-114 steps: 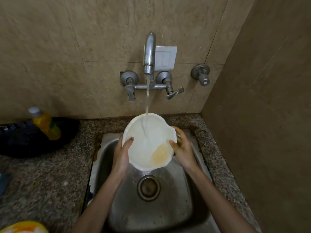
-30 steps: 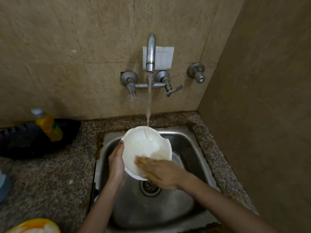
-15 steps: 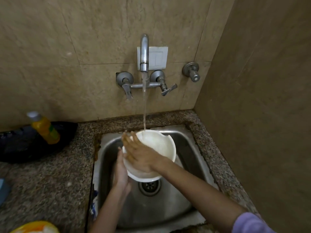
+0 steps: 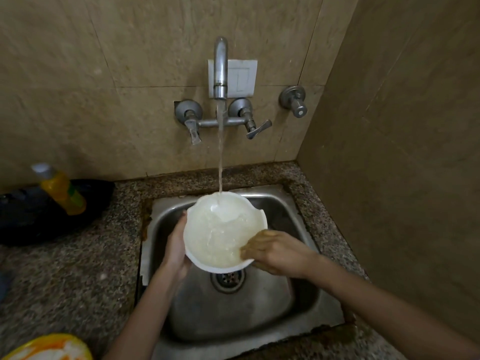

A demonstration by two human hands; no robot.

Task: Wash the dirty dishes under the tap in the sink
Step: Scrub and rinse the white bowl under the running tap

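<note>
A white bowl is held tilted over the steel sink, above the drain. Water runs from the wall tap onto the bowl's far inner side and pools inside. My left hand grips the bowl's left rim from outside and below. My right hand is at the bowl's right rim, its fingers curled over the edge into the bowl.
A yellow bottle with a grey cap lies on a black pan on the granite counter at the left. A yellow and white dish shows at the bottom left. A side wall stands close on the right.
My right hand has slid from the bowl's left inner side across to its right rim. The bowl now faces up more, with water pooling in it.
</note>
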